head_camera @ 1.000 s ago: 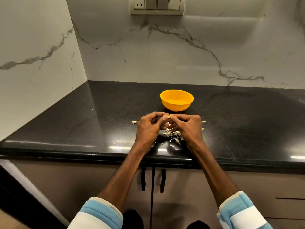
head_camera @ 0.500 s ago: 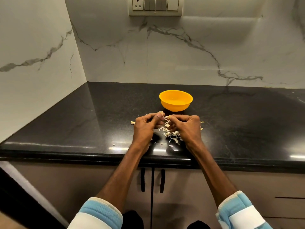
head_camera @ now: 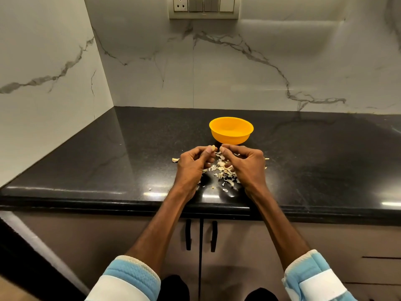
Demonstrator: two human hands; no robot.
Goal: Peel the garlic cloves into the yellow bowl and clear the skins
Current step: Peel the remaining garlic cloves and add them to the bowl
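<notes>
Yellow bowl: a round yellow plastic bowl [head_camera: 230,137] stands upright on the polished black stone countertop [head_camera: 130,161], just beyond both hands.
Left hand: the left hand [head_camera: 192,168] has its thumb and fingers curled, pinching a small pale garlic clove [head_camera: 213,147] at the fingertips, just in front of the bowl.
Right hand: the right hand [head_camera: 247,166] has curled fingers, with the tips close beside the clove. I cannot tell whether they pinch a scrap of skin.
Skins: loose, papery off-white garlic skins [head_camera: 223,171] lie scattered on the countertop between and under the hands.
Risk: the clove is small and probably slippery once bare. A loose pinch could drop it among the skins, or off the front edge, instead of into the bowl. A careless sweep of the skins could knock the light bowl.
Hidden: the palms, anything lying under the hands, the floor of the bowl, and how much skin is left on the clove.
</notes>
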